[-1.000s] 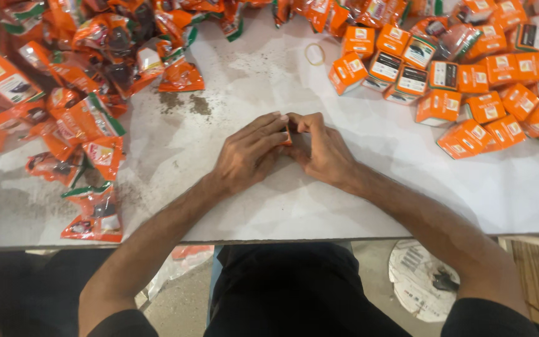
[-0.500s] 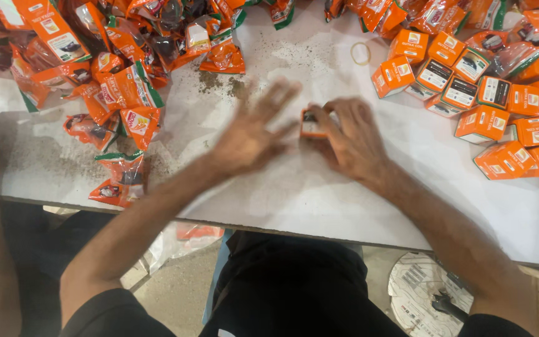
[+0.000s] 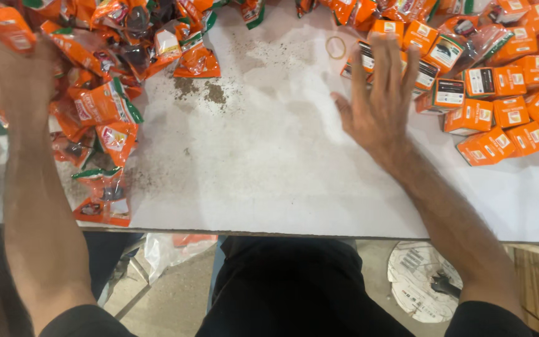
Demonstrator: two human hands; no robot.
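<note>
My right hand (image 3: 378, 106) is stretched flat with its fingers spread, holding nothing. Its fingertips reach the near edge of a heap of small orange boxes (image 3: 500, 106) at the right of the white table (image 3: 269, 175). My left hand (image 3: 7, 68) is raised at the far left and blurred. It is in a pile of crumpled orange and green pouches (image 3: 107, 106), with one orange pouch (image 3: 4, 25) just above its knuckles. Whether the fingers grip that pouch is not clear.
A thin rubber band (image 3: 335, 47) lies on the table near my right fingertips. Dark crumbs (image 3: 202, 91) are scattered left of centre. Below the table edge are my dark-clothed lap, a plastic bag (image 3: 169, 249) and a white disc (image 3: 425, 281) on the floor.
My hands, together at the table's middle on a small box, have parted. The left swung far left into the pouches; the right moved up to the boxes and opened.
</note>
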